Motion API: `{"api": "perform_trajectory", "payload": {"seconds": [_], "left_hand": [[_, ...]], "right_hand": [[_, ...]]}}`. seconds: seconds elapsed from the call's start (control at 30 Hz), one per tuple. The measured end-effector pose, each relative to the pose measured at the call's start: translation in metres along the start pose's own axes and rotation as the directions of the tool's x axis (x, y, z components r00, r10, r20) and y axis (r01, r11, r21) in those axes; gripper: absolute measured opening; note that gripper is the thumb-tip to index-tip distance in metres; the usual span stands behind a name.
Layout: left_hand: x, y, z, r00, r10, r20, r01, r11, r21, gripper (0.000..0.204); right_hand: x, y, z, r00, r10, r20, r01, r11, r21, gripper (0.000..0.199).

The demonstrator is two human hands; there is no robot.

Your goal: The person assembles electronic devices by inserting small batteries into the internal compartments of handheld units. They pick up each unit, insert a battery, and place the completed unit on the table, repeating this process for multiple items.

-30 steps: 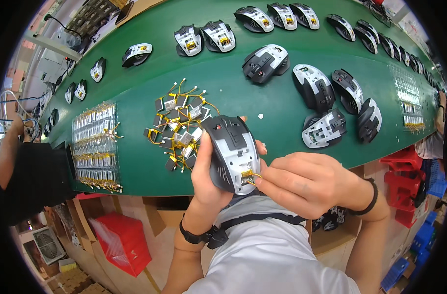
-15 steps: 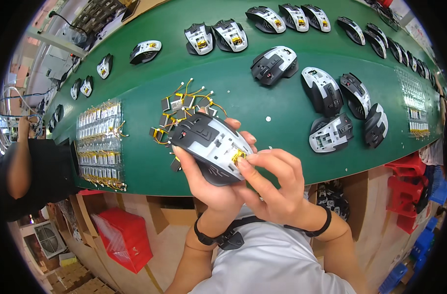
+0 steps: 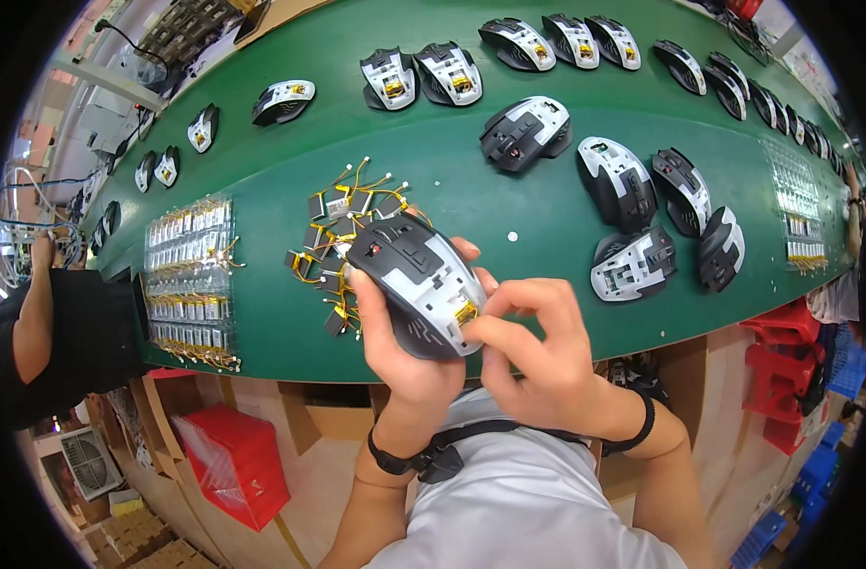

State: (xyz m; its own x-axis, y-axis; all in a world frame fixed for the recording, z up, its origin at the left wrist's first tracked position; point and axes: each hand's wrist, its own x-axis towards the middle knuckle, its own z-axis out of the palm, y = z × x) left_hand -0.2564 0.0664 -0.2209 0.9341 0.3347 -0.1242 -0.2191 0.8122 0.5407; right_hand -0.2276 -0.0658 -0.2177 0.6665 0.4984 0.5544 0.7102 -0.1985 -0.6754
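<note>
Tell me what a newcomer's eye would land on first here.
First, the black-and-grey mouse shell held at centre: the left hand cradles it while the right hand pinches at a small yellow part on its near edge. Just behind it lies a heap of small yellow-wired parts on the green table. More mouse shells are scattered to the right and along the far edge.

Matt black-and-grey plastic mouse shell; smooth green table mat
</note>
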Motion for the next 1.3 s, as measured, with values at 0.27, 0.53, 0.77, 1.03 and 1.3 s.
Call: {"api": "perform_trajectory", "payload": {"seconds": [0.27,0.53,0.77,1.03,1.3], "left_hand": [[0.026,0.080,-0.022,0.978,-0.188,0.091,0.177,0.977,0.121,0.075],[0.109,0.193,-0.059,0.993,0.059,-0.106,0.005,0.854,0.520,0.046],[0.063,0.116,-0.015,0.982,-0.157,0.107,0.105,0.919,0.380,0.067],[0.020,0.064,0.014,0.991,-0.087,0.105,0.046,0.937,0.347,0.055],[0.011,0.045,0.016,0.997,0.040,-0.060,-0.019,0.948,0.317,0.058]], "right_hand": [[-0.033,0.021,-0.025,0.919,0.393,0.037,-0.366,0.811,0.456,0.019],[-0.029,0.019,-0.007,0.921,0.331,0.207,-0.374,0.900,0.225,0.010],[0.022,-0.006,-0.011,0.998,0.057,-0.035,-0.049,0.979,0.196,0.025],[0.047,-0.015,0.006,0.957,-0.194,-0.216,0.204,0.979,0.024,0.031],[0.031,-0.023,0.006,0.986,-0.139,-0.096,0.125,0.982,-0.143,0.042]]}}
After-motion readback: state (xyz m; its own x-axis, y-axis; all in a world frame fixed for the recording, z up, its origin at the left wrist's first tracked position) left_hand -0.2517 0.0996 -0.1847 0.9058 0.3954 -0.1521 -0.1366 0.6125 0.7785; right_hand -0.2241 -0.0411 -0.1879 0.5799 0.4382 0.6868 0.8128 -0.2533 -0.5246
